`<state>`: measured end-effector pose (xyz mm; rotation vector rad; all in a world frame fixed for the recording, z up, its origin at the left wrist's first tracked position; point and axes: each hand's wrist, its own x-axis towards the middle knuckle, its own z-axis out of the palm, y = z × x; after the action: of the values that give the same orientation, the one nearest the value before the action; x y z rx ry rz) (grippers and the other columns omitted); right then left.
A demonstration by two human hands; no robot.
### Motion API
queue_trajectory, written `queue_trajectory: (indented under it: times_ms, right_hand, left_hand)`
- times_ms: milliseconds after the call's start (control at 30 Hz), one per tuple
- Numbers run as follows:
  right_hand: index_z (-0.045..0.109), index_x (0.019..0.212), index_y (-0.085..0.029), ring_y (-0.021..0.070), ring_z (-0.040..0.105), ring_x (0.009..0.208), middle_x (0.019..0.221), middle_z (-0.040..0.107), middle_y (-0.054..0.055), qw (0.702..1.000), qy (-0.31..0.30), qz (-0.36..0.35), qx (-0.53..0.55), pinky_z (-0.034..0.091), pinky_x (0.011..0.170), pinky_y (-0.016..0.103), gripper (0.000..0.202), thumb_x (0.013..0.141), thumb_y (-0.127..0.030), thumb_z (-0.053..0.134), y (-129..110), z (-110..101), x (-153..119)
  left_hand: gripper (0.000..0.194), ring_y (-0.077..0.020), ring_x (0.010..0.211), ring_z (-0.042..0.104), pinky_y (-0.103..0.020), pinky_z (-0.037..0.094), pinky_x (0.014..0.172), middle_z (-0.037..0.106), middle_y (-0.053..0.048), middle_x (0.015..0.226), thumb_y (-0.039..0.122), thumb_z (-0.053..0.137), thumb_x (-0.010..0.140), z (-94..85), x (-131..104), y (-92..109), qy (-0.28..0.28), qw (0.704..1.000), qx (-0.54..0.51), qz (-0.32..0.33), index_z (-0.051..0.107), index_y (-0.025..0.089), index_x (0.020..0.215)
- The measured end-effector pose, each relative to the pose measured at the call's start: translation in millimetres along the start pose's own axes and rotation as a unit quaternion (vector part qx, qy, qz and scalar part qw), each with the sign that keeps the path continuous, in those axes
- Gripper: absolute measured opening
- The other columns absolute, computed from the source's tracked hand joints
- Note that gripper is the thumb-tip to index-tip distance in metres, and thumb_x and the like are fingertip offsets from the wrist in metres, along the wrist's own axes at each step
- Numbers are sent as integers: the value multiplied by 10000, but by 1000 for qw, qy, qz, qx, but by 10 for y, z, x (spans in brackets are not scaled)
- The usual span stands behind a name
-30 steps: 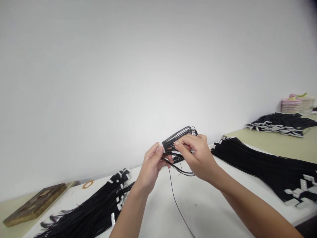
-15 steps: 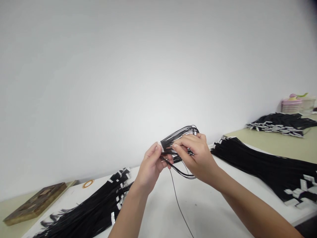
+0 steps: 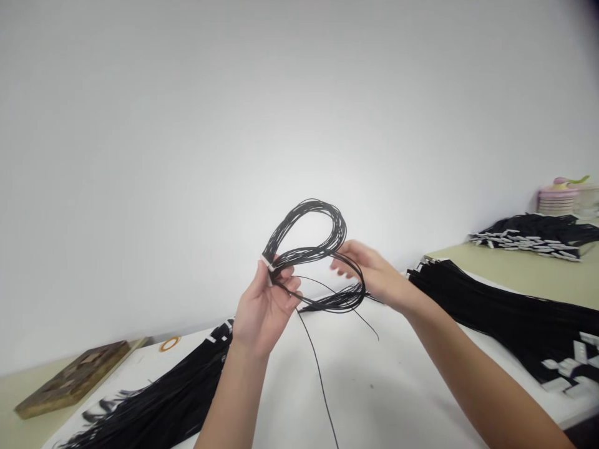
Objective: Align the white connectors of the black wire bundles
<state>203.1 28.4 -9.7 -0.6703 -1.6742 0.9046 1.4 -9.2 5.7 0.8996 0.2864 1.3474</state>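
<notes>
Held up over the white table is a bundle of thin black cords [image 3: 340, 231], fanned into an upper and a lower loop. A small white band [image 3: 268, 262] gathers it at the left end. My left hand [image 3: 264, 312] pinches that banded end between thumb and fingers. Loose single cords hang below, one running down toward the bottom edge. My right hand [image 3: 377, 272] is at the right side of the loops, fingers apart and slightly curled, with part of the lower loop passing in front of them. Whether its fingertips touch the cords I cannot tell.
Piles of black cords with white ends lie at the left [image 3: 178, 386], the right [image 3: 486, 305] and the far right [image 3: 528, 227]. A worn wooden block [image 3: 75, 377] and an orange ring [image 3: 169, 343] sit left. Pink-lidded containers [image 3: 558, 196] stand back right, against the wall [image 3: 234, 125].
My left hand has shifted left with the cord bundle. My right hand has let go of the loops, which now spread wide and stand higher.
</notes>
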Motion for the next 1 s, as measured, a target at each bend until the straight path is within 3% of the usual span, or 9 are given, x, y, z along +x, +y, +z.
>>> queue_trajectory:
  times_ms: [100,167,267,400,533,633,733,900,1000]
  right_hand:
    - [395,1183,-214,138,577,691,816,621,10,983,-163,62,52,457,663,290,445,806,-299,616,-13,122,-53]
    - [361,1214,-229,104,531,565,714,587,-34,978,-181,61,79,442,592,261,485,808,-276,622,-61,127,-99]
    - [421,1147,-233,90,484,504,639,545,-52,985,-138,18,106,421,534,243,367,829,-264,603,-156,9,-163]
    - [545,866,-214,106,492,464,565,515,-41,977,-79,-76,183,445,540,291,99,831,-292,595,-237,-218,-237]
    - [590,808,-230,162,541,525,639,570,19,963,-9,-130,234,462,521,341,191,785,-416,551,-268,-325,-276]
    - [631,891,-243,191,577,631,753,614,42,955,55,-172,234,493,572,363,249,696,-395,598,-268,-298,-254]
    - [653,957,-224,170,577,659,769,612,37,930,103,-239,260,504,579,323,269,725,-352,609,-230,-222,-186]
    - [660,739,-214,102,553,601,656,543,-12,883,259,-300,253,507,603,259,172,831,-354,622,-158,-121,-56]
    - [663,729,-230,107,590,691,734,570,-13,873,268,-298,279,528,699,284,189,806,-402,652,-152,-111,-40]
  left_hand:
    - [165,-86,580,480,-194,398,490,472,2,711,336,471,891,5,-16,38,-1,1000,-11,5,570,205,874]
    - [179,-91,584,485,-201,406,495,485,-5,722,331,448,902,-3,-26,80,1,1000,-9,15,573,204,891]
    - [199,-99,601,501,-204,416,493,510,-19,761,316,411,917,-31,-33,148,14,999,3,44,571,199,911]
    - [180,-103,601,520,-199,412,457,538,-31,796,290,418,914,-71,-17,188,53,994,47,81,559,183,946]
    - [155,-107,602,545,-201,420,459,567,-35,805,302,492,879,-77,7,141,62,988,107,94,549,175,947]
    - [185,-113,598,562,-205,426,475,593,-38,795,342,543,846,-56,15,72,68,976,182,102,547,169,913]
    - [204,-112,583,567,-200,401,467,619,-47,790,371,562,829,-37,19,5,84,961,244,98,528,170,839]
    - [235,-110,586,563,-194,361,452,621,-46,787,403,564,820,-56,47,-45,101,946,297,82,512,173,814]
    - [256,-113,592,566,-199,363,456,623,-51,807,422,573,807,-83,70,-43,113,944,303,70,509,175,830]
